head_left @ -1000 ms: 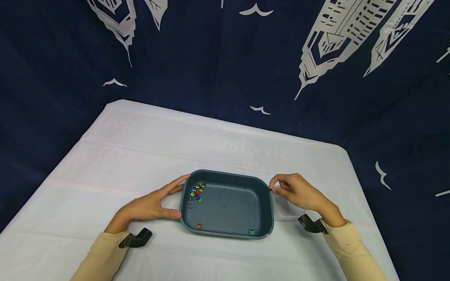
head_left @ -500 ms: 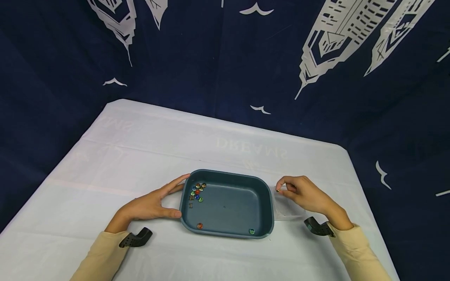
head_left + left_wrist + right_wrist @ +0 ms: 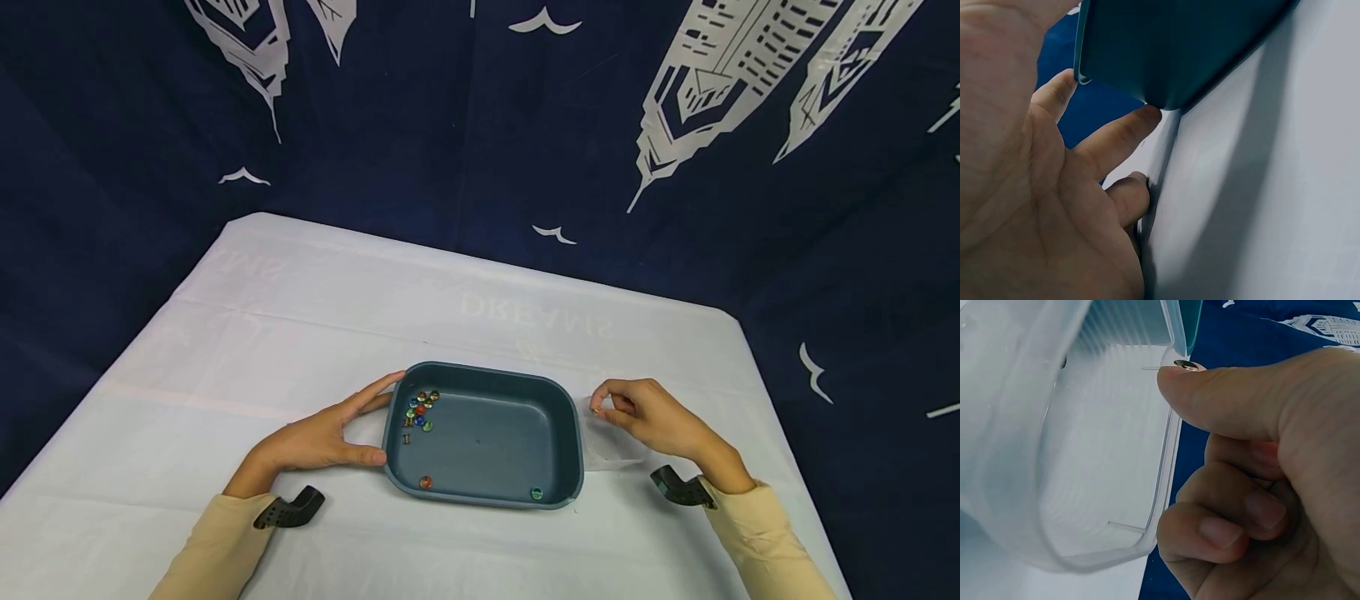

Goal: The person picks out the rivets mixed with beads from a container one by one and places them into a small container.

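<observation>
A blue-grey tray (image 3: 480, 442) lies on the table in the head view, with glass marbles (image 3: 421, 410) and small brass-coloured pieces (image 3: 407, 422) mostly gathered at its left end. My left hand (image 3: 315, 437) rests against that end, fingers spread and nearly straight; its fingertips (image 3: 1150, 115) touch the tray wall in the left wrist view. Over a clear plastic container (image 3: 611, 446) right of the tray, my right hand (image 3: 645, 415) pinches a small shiny brass-coloured metal piece (image 3: 1186, 365) between thumb and index finger. The other fingers are curled. Most of the piece is hidden.
An orange marble (image 3: 426, 482) and a green marble (image 3: 536, 493) sit apart along the tray's near side. The table (image 3: 337, 292) has a white cloth. Behind it hangs a dark blue printed curtain (image 3: 420, 125).
My right hand has moved right and slightly down, from beside the tray's right rim to over the clear container, still pinching the small piece. The left hand and tray have stayed put.
</observation>
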Tool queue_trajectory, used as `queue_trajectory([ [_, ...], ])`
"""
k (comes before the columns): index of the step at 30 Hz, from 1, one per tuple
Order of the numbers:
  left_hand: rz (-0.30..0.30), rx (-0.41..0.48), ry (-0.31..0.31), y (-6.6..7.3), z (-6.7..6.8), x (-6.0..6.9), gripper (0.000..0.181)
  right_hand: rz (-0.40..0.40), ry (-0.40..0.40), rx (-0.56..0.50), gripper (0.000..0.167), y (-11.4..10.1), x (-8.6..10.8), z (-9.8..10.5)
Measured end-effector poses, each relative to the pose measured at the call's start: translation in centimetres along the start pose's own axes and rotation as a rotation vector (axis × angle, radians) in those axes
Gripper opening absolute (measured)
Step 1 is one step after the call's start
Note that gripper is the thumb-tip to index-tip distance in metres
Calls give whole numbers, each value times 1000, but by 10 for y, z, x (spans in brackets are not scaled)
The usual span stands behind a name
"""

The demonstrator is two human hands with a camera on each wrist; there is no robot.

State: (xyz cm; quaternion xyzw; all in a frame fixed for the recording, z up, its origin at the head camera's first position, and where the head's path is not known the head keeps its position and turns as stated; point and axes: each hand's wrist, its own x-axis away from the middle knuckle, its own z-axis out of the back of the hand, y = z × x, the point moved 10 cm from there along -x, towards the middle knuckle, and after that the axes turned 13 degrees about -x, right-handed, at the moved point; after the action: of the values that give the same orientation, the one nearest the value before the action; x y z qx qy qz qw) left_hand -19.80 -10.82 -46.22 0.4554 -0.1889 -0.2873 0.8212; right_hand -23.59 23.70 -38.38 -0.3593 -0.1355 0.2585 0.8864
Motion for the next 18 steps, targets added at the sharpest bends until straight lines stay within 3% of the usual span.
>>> queue_trajectory([
  [18, 9, -5, -4, -2, -1, 1, 103, -2, 14, 3, 11, 7, 11, 5],
])
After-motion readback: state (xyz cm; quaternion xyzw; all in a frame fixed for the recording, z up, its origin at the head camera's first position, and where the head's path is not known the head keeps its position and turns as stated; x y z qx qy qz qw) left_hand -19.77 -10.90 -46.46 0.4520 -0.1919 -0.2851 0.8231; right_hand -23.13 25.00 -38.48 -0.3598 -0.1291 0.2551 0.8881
